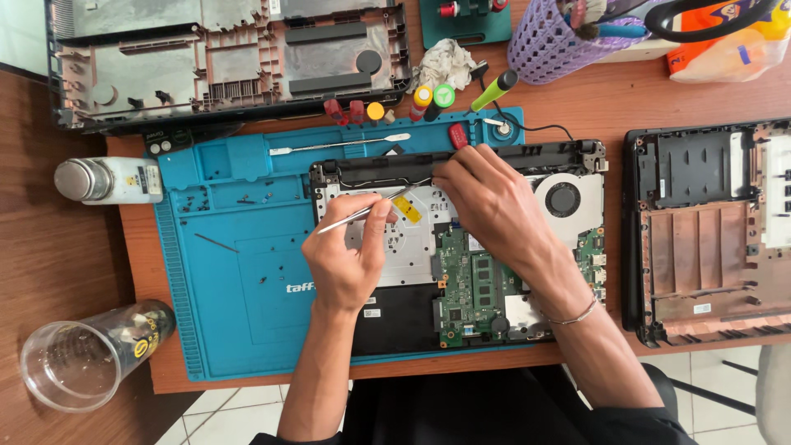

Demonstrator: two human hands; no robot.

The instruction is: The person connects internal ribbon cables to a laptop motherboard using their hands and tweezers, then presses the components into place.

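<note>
An opened laptop base (pixel 544 161) lies on a blue repair mat (pixel 239 272), its green circuit board (pixel 465 288) and round fan (pixel 563 199) exposed. My left hand (pixel 348 255) grips thin metal tweezers (pixel 350 217), tips pointing right toward a yellow tape patch (pixel 408 209). My right hand (pixel 493 202) rests on the laptop's upper middle, fingertips pressing near the black hinge bar by the tweezer tips. Whether these fingers pinch anything is hidden.
A metal spudger (pixel 342 147) and small screws lie on the mat. Other laptop shells sit at top left (pixel 222 58) and right (pixel 713 231). A white bottle (pixel 111 180), clear plastic cup (pixel 86 354), purple tool basket (pixel 556 41) and screwdrivers (pixel 494 91) surround.
</note>
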